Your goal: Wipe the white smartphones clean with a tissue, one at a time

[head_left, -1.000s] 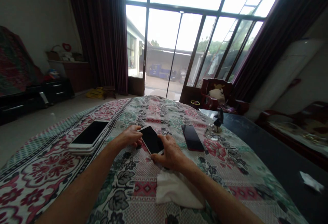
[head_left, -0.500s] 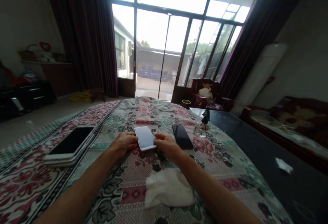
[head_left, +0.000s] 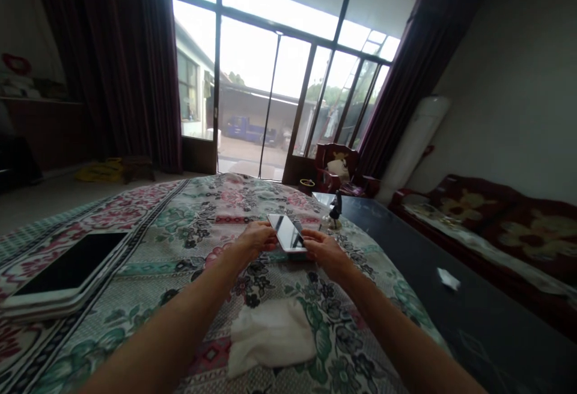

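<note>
My left hand and my right hand hold a white-edged smartphone by its long sides, just above the floral cloth. Its glossy dark glass face points up and reflects the light. A stack of white-edged smartphones lies to the left, out of reach of my fingers. Nearer me, a folded white cloth rests below my forearms. The dark-faced phone from earlier does not show and may be under the held phone.
A small glass ornament stands at the cloth's far right edge. Beyond it is a dark tabletop with a white paper scrap. A red upholstered sofa lines the right wall, and glass doors stand ahead.
The held phone showed a white face before and now shows dark glass. The dark-faced phone to its right is no longer visible. The view has swung left.
</note>
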A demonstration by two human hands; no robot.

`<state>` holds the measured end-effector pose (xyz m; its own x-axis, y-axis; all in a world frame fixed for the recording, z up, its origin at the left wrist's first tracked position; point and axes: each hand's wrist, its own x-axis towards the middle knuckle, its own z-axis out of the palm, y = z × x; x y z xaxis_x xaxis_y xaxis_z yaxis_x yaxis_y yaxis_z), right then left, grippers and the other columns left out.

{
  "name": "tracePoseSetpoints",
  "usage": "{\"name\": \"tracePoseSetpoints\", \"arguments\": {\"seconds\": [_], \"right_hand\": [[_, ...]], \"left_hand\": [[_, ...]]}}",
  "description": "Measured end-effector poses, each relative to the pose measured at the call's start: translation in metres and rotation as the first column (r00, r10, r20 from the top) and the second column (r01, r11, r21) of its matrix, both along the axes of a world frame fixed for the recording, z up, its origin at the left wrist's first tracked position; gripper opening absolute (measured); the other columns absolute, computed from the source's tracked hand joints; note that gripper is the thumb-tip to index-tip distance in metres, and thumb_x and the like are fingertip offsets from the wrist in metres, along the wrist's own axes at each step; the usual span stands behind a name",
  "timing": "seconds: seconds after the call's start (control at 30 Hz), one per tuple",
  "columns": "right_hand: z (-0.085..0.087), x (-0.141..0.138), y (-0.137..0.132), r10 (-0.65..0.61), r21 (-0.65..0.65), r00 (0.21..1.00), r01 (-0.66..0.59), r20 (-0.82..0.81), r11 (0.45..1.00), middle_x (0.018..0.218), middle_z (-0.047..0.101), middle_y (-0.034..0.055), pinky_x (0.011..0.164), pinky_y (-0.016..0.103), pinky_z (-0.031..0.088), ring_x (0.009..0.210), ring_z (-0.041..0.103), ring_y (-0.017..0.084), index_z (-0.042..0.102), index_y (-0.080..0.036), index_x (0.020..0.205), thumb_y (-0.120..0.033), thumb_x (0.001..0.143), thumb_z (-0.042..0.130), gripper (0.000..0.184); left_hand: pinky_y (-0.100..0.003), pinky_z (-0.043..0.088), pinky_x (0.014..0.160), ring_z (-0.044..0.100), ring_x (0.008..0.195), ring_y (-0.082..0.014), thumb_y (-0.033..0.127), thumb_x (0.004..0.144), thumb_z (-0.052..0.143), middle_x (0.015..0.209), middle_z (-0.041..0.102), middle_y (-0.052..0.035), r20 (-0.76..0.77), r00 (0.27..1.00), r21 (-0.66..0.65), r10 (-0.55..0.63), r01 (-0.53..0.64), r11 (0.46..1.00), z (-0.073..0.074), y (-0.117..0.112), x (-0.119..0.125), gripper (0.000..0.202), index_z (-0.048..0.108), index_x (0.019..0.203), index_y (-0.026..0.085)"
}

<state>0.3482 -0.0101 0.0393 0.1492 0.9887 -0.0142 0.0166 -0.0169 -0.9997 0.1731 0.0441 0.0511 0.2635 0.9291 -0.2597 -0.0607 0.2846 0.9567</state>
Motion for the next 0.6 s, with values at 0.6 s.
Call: {"name": "tracePoseSetpoints", "arguments": {"seconds": [0.6], "right_hand": [[-0.04,0.035,-0.003,-0.227,0.237,0.914,0.151,0.336,0.96,0.085,0.074,0.0055,0.08,0.038,0.053,0.081,0.068,0.022,0.073,-0.018,0.085,-0.031,0.067,0.062,0.025]], "left_hand": [[-0.017,0.039,0.047,0.052,0.048,-0.0073,0.011,0.068,0.067,0.052,0.059,0.0015,-0.145,0.986,0.148,-0.081,0.103,0.984,-0.032,0.011,0.031,0.004,0.066,0.065,0.011]]}}
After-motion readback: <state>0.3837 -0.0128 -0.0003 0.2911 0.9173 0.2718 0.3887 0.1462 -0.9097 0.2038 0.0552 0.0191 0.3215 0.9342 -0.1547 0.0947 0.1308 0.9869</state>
